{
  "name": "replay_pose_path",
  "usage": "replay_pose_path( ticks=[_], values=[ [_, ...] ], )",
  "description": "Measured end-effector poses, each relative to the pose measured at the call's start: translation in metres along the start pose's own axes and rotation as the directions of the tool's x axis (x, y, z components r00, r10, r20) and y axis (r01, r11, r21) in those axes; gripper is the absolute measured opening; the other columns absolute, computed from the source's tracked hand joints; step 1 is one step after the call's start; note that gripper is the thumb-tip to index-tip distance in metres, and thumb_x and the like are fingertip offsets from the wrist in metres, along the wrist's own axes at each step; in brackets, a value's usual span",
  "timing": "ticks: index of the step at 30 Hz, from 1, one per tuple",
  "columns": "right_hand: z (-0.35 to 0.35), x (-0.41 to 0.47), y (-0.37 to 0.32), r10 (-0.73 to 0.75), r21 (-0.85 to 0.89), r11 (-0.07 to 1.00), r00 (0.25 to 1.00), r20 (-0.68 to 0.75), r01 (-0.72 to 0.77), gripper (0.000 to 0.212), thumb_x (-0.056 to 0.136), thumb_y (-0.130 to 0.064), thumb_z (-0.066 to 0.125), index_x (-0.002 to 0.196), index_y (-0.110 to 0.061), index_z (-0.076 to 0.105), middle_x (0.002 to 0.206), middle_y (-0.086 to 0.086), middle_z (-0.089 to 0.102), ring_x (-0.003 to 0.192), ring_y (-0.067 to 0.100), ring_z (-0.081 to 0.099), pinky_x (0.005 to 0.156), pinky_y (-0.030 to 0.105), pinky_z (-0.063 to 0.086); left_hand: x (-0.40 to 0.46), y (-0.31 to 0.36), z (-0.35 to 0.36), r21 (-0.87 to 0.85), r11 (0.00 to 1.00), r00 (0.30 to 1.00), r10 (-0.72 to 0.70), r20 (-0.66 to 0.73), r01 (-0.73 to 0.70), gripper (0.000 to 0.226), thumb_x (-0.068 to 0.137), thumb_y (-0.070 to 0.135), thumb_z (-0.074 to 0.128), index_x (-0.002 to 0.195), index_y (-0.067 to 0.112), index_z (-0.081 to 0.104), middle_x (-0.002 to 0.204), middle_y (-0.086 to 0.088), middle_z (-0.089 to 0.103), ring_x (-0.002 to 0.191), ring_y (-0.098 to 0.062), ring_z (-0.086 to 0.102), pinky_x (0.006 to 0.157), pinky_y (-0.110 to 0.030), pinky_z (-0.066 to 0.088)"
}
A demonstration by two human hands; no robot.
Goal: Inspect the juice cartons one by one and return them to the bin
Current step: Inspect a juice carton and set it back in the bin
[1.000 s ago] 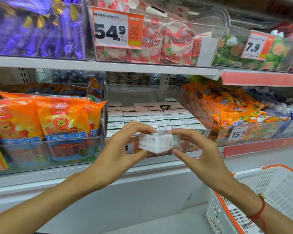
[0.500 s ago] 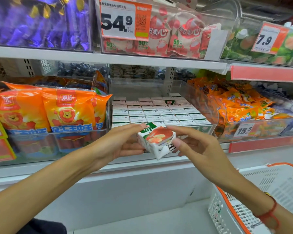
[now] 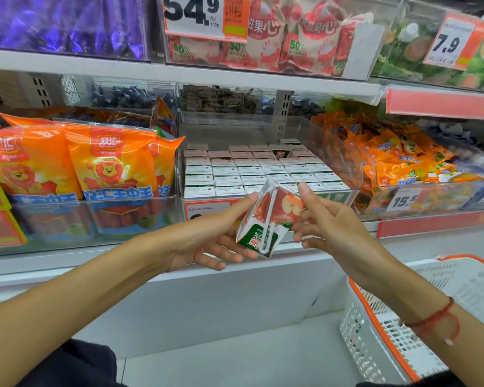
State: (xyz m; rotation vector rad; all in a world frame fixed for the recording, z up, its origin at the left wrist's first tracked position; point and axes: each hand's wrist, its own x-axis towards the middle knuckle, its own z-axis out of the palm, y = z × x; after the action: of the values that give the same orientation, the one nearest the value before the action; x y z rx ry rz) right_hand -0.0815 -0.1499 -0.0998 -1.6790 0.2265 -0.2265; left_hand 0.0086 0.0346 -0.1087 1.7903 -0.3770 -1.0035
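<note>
White-and-green cardboard juice carton [image 3: 268, 219] with a red apple picture sits tilted and upside down between my two grips, my left hand [image 3: 207, 241] pinching its left edge, my right hand [image 3: 327, 222] grasping its right side, just before the clear plastic bin [image 3: 355, 174] of matching cartons.

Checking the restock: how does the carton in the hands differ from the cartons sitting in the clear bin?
The held carton is tilted, almost upside down, its apple picture facing the camera; the binned cartons stand upright in neat rows and show mostly white tops. The held carton is gripped by the left hand and right hand in front of the bin; the binned cartons are untouched. They look alike in size.
</note>
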Motion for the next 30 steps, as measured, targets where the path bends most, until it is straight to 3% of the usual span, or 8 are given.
replay_pose_path(
  ticks=[3,5,8,11,16,23,27,30],
  values=[
    [-0.005,0.000,-0.002,0.010,0.010,1.000,0.995,0.099,-0.011,0.033,0.072,-0.061,0.061,0.069,-0.030,0.072,0.065,0.003,0.064,0.053,0.011,0.061,0.051,0.018,0.050,-0.003,-0.001,0.000,-0.057,0.997,0.998,0.060,-0.001,-0.060,0.071,0.063,0.082,0.051,0.104,0.027,0.072,0.097,0.001,0.077,0.076,-0.004,0.073,0.057,-0.018,0.055],
    [-0.011,-0.001,-0.002,0.014,0.059,0.998,0.979,0.203,-0.026,0.022,0.081,-0.053,0.057,0.086,-0.040,0.074,0.077,0.000,0.070,0.068,0.015,0.070,0.060,0.020,0.054,-0.005,-0.001,0.003,-0.179,0.966,0.983,0.182,-0.034,-0.185,0.058,0.067,0.064,0.066,0.116,0.031,0.065,0.102,0.004,0.076,0.092,-0.009,0.073,0.066,-0.019,0.057],
    [-0.016,0.000,0.002,-0.004,0.072,0.997,0.954,0.298,-0.018,0.031,0.091,-0.043,0.051,0.118,-0.048,0.064,0.107,-0.002,0.073,0.098,0.019,0.071,0.075,0.024,0.056,-0.003,0.002,0.003,-0.363,0.861,0.932,0.302,-0.200,-0.357,0.064,0.068,0.028,0.078,0.129,0.028,0.058,0.105,-0.001,0.076,0.096,-0.017,0.073,0.073,-0.022,0.059],
    [-0.008,-0.002,0.006,-0.060,0.079,0.996,0.955,0.292,0.039,0.040,0.088,-0.039,0.056,0.127,-0.047,0.058,0.118,-0.007,0.070,0.105,0.015,0.068,0.079,0.024,0.056,-0.006,0.003,0.004,-0.286,0.823,0.858,0.401,-0.320,-0.491,0.057,0.076,0.015,0.079,0.125,0.037,0.060,0.106,0.000,0.075,0.101,-0.016,0.071,0.082,-0.025,0.059],
    [0.006,0.000,0.010,-0.130,0.112,0.986,0.991,0.020,0.127,0.065,0.068,-0.038,0.072,0.130,-0.034,0.054,0.110,-0.006,0.072,0.095,0.011,0.071,0.086,0.025,0.056,-0.008,0.005,0.010,-0.099,0.782,0.749,0.541,-0.383,-0.616,0.064,0.075,0.012,0.081,0.119,0.051,0.055,0.117,0.013,0.066,0.096,-0.005,0.070,0.067,-0.015,0.055],
    [0.005,0.019,0.010,-0.202,0.073,0.976,0.978,-0.051,0.205,0.031,0.083,-0.028,0.069,0.113,-0.026,0.064,0.098,-0.008,0.075,0.087,0.008,0.071,0.065,0.015,0.054,-0.003,0.007,0.010,-0.056,0.824,0.772,0.502,-0.390,-0.564,0.037,0.084,0.030,0.070,0.118,0.042,0.060,0.104,0.014,0.071,0.089,0.003,0.069,0.069,-0.014,0.056],
    [-0.001,0.045,0.008,-0.280,-0.120,0.952,0.960,0.024,0.281,0.040,0.080,-0.041,0.063,0.119,-0.029,0.060,0.109,-0.009,0.070,0.097,0.008,0.068,0.084,0.030,0.057,0.005,0.021,0.000,0.090,0.859,0.750,0.488,-0.447,-0.505,0.033,0.084,0.034,0.072,0.113,0.043,0.059,0.102,0.013,0.068,0.081,0.010,0.066,0.057,-0.003,0.047],
    [-0.019,0.072,0.008,-0.325,-0.396,0.866,0.946,0.016,0.304,0.063,0.080,-0.057,0.054,0.137,-0.032,0.043,0.131,-0.013,0.057,0.122,0.004,0.052,0.106,0.034,0.042,0.021,0.043,-0.010,0.074,0.835,0.696,0.501,-0.515,-0.546,0.037,0.085,0.027,0.072,0.118,0.034,0.057,0.103,0.009,0.069,0.084,0.004,0.068,0.068,-0.015,0.055]
  ],
)
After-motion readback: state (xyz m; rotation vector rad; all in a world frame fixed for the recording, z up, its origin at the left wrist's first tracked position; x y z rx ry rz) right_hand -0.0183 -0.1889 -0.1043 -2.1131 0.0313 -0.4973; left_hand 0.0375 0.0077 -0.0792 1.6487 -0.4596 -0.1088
